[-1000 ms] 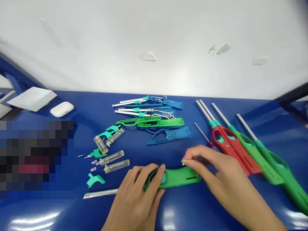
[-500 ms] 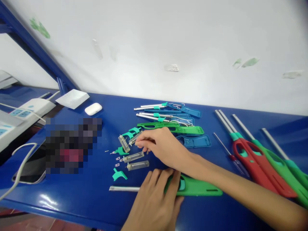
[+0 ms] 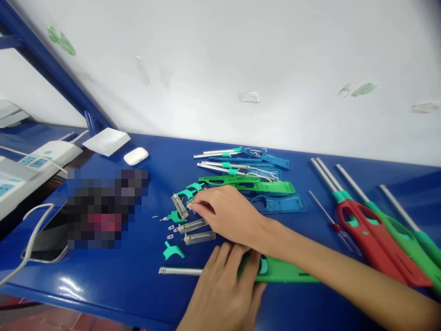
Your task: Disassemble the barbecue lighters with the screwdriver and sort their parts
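My left hand (image 3: pixel 227 280) is wrapped over a green stick lighter (image 3: pixel 285 271) lying on the blue table, its metal tube (image 3: pixel 181 271) pointing left. Farther up, my right hand (image 3: pixel 227 209) is closed in a pinch on the end of a clear fuel tank (image 3: pixel 190 202), most of which is hidden under the fingers. Beside it lie more clear fuel tanks (image 3: pixel 200 237) and turquoise plastic triggers (image 3: pixel 173 250). Tiny pale clips (image 3: pixel 170 236) are scattered to their left.
Behind are opened blue and green lighter shells (image 3: pixel 275 187) and metal tubes with wires (image 3: pixel 220 154). Red lighters (image 3: pixel 375 239), green lighters and a screwdriver (image 3: pixel 341 234) lie to the right. A phone (image 3: pixel 51 239), a white case (image 3: pixel 136 156) and a power strip (image 3: pixel 44 158) are left.
My right hand has moved slightly left and down, its fingertips now pinched together at the fuel tank. The left hand stays on the green lighter. The view has shifted a little.
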The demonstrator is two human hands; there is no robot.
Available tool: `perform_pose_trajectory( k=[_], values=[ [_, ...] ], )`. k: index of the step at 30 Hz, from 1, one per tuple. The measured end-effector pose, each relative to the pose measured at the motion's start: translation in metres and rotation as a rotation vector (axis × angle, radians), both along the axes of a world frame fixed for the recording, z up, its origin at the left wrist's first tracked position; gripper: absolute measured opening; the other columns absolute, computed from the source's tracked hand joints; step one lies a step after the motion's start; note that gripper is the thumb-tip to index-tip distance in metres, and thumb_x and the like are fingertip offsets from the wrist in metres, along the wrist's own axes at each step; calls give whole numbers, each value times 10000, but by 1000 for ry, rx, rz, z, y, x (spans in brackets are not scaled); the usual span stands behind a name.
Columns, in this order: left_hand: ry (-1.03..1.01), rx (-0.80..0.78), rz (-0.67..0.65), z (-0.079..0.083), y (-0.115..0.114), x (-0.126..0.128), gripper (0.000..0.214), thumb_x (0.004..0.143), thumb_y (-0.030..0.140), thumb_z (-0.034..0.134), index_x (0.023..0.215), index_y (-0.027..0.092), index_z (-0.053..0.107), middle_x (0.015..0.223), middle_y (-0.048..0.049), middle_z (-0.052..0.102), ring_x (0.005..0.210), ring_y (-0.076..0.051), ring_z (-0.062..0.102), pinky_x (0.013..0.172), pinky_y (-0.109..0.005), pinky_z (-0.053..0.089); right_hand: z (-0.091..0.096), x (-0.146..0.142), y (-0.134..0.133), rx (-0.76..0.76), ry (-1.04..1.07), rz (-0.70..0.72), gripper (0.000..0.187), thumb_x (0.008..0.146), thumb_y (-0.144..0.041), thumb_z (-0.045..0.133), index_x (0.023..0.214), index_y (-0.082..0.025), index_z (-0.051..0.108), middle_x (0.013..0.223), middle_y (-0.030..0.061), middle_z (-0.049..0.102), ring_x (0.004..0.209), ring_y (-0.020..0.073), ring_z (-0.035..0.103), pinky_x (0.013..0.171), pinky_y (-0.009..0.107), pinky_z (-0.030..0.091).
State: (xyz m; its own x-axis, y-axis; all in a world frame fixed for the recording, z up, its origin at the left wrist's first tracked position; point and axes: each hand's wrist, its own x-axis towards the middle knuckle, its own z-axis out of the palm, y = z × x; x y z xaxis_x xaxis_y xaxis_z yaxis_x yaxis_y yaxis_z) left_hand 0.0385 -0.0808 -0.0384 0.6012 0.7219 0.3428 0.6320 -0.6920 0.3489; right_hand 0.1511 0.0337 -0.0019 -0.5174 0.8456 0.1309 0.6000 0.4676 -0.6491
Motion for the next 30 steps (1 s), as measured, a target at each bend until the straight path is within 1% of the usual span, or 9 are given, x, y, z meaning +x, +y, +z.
perform_pose_trajectory(
  k=[3, 6, 9, 11, 12, 16, 20, 24, 30],
  values=[
    [-11, 47, 17, 1, 0, 0, 308, 1067, 243, 488, 1308, 131, 643, 1166, -149, 742, 1024, -319, 732, 820, -471, 660, 8, 4, 0, 47, -41, 0, 318, 1073, -320, 566, 855, -217, 773, 785, 18, 758, 706, 154, 670, 656, 288, 432],
    [-13, 103, 12, 3, 0, 0, 331, 1104, 253, 414, 1317, 129, 635, 1153, -130, 761, 1015, -296, 745, 838, -446, 650, 34, 19, -9, 130, -71, -81, 305, 1087, -332, 534, 953, -226, 787, 865, 41, 781, 795, 183, 712, 693, 297, 460],
    [-4, 116, 5, 4, 0, -1, 345, 1124, 249, 367, 1325, 141, 626, 1159, -113, 771, 1015, -282, 757, 853, -444, 646, 65, 48, -29, 221, -90, -195, 300, 1096, -342, 511, 993, -242, 775, 933, 30, 799, 836, 189, 741, 729, 303, 492],
    [-7, 105, -2, 4, 1, -2, 336, 1128, 245, 365, 1321, 164, 628, 1167, -103, 772, 1025, -266, 760, 860, -425, 645, 75, 71, -50, 322, -134, -273, 255, 1084, -369, 548, 974, -274, 757, 950, -15, 814, 774, 167, 755, 677, 286, 508],
    [-13, 95, -5, 4, 1, -2, 327, 1127, 241, 375, 1315, 178, 634, 1165, -96, 772, 1024, -255, 762, 867, -410, 645, 75, 83, -63, 297, -160, -317, 206, 1077, -371, 568, 995, -297, 742, 970, -40, 818, 766, 160, 764, 660, 280, 517],
    [-4, 23, -50, 8, 3, -7, 310, 1106, 198, 427, 1309, 240, 658, 1161, -60, 776, 1025, -222, 765, 926, -373, 633, 45, 128, -121, 270, -302, -463, 241, 1059, -500, 562, 1211, -370, 695, 1125, -36, 816, 960, 219, 804, 841, 349, 630],
    [-17, -29, -74, 13, 4, -8, 294, 1101, 182, 432, 1276, 259, 655, 1135, -40, 783, 1006, -213, 773, 927, -370, 630, 5, 148, -166, 202, -235, -499, 326, 1004, -547, 647, 1273, -364, 670, 1197, -34, 804, 1033, 170, 802, 888, 231, 651],
    [-98, -23, -31, 10, 2, -4, 215, 1107, 195, 454, 1248, 229, 613, 1094, -45, 778, 979, -204, 763, 903, -362, 615, -13, 139, -182, 161, -28, -556, 230, 990, -465, 699, 1183, -342, 731, 1155, -38, 821, 969, 144, 818, 875, 148, 628],
    [-154, -53, -15, 8, 0, 0, 128, 1092, 172, 496, 1178, 209, 584, 1035, -29, 744, 937, -185, 727, 842, -345, 570, -19, 122, -183, 132, 145, -641, 185, 1021, -332, 644, 1004, -303, 826, 1007, 12, 841, 886, 188, 827, 806, 203, 662]
  ],
)
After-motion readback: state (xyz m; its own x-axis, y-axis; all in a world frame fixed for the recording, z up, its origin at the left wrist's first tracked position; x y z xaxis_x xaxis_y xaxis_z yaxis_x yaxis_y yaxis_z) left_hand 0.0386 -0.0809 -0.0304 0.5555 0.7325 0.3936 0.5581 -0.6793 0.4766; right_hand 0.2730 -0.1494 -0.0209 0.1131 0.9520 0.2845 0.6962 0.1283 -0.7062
